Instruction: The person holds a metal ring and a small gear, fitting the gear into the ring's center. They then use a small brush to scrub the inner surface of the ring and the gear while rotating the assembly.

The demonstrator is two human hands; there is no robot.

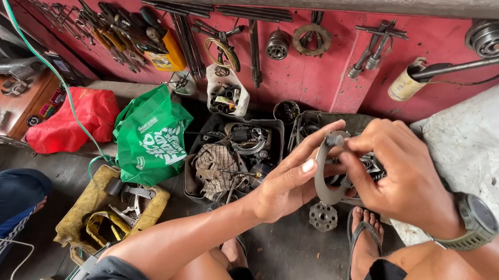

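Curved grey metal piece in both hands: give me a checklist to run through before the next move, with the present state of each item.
1. Left hand supports the curved grey metal piece from below and the side: ok.
2. Right hand pinches its upper end, by the dark round knob: ok.
3. Piece in plain view, not hidden by fingers: partly; its right edge is covered, so cannot tell for that edge.
4. Round holed metal disc lies on the floor below the hands, apart from them: ok.
5. Sandalled foot sits close beside that disc, under the piece: not ok if something drops.
6. Black parts tray behind the hands is crowded: not ok for setting things down.
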